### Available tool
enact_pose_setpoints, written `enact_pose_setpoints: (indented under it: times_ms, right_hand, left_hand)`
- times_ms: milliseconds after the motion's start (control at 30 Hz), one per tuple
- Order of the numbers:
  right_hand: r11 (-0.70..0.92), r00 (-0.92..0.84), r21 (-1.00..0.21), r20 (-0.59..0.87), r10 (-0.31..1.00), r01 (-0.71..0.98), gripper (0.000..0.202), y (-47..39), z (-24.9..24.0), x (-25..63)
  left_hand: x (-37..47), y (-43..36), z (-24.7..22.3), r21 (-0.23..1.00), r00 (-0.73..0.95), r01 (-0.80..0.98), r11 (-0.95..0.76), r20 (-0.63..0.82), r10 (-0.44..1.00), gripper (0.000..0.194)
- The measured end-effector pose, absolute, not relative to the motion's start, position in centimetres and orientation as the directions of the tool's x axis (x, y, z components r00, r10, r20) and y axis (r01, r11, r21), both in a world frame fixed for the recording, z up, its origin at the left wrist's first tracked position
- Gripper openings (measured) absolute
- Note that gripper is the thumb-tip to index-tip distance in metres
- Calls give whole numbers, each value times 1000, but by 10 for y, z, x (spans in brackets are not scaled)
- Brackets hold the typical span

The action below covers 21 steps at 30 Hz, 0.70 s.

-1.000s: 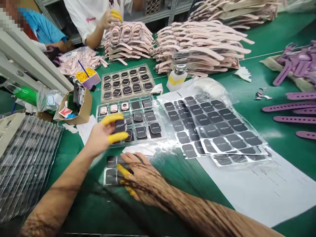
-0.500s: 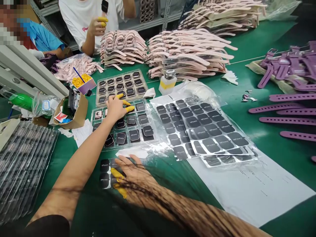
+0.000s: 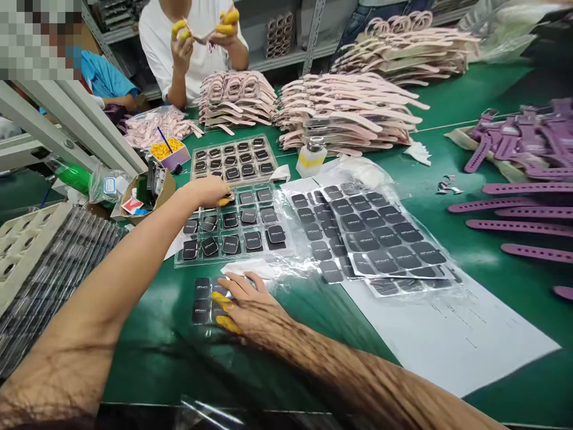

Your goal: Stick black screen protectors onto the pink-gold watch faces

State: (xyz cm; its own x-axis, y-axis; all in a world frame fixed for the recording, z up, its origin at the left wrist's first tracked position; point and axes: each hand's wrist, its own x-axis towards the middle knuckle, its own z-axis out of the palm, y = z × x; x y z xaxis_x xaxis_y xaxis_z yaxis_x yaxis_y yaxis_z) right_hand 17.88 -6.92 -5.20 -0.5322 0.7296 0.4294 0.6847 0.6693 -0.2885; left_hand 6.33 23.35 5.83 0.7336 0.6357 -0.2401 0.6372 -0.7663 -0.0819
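My left hand (image 3: 213, 192), with yellow finger cots, reaches over the back row of a clear plastic tray (image 3: 286, 249). Its fingers are pinched together, and what lies between them is mostly hidden. Square black watch faces (image 3: 230, 243) fill several of the tray's compartments. Nearer to me, my right hand (image 3: 253, 301) rests with fingers spread on a small sheet of black printed square stickers (image 3: 202, 298), covering its right part. Yellow cots cover its thumb and one finger. A white scrap of paper (image 3: 248, 269) lies just beyond that hand.
A second tray (image 3: 194, 170) of watch faces stands behind. Larger sticker sheets (image 3: 376, 239) lie on white paper (image 3: 452, 334) to the right. Pink strap stacks (image 3: 349, 113), a bottle (image 3: 311, 158) and purple straps (image 3: 514, 212) surround these. Stacked trays (image 3: 67, 280) stand left. A co-worker sits opposite.
My left hand has drawn its spread fingers together into a pinch at the tray's back row. My right hand stays on the sticker sheet. The view has shifted slightly.
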Motion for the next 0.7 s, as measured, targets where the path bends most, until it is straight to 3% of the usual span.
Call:
enact_pose_setpoints:
  times_ms: [133,267,367,400,433,533,600,700]
  right_hand:
    - [685,-461,-413,521,718,600,30,-68,-41,184]
    - [625,-46,-590,707,706,511,37,-60,-20,203]
    - [557,101,-675,675,731,483,37,-52,-13,215]
    - [520,101,-722,623,776,456,36,-49,-14,216]
    - [466,93,-783,545,833,412,35,-47,-18,216]
    - [204,104,-953,232,967,226,29,-46,-33,205]
    - [80,126,-984,100,987,156,23,-48,-39,195]
    - [10,156,-990,32,987,140,22,-52,-34,187]
  left_hand:
    - [63,206,50,67,666,746,-663,-83,741,15]
    - [53,132,39,374,532,749,-547,153,833,31]
    - [39,56,26,653,490,605,-455,145,860,32]
    - [34,32,23,873,441,420,-250,44,897,35]
    - [31,12,19,975,380,223,-17,-71,922,41]
    - [30,-24,13,910,248,-204,360,-308,918,53]
    - [33,-32,11,847,219,-313,430,-376,900,52]
    - [37,-32,9,825,213,-351,443,-390,896,48]
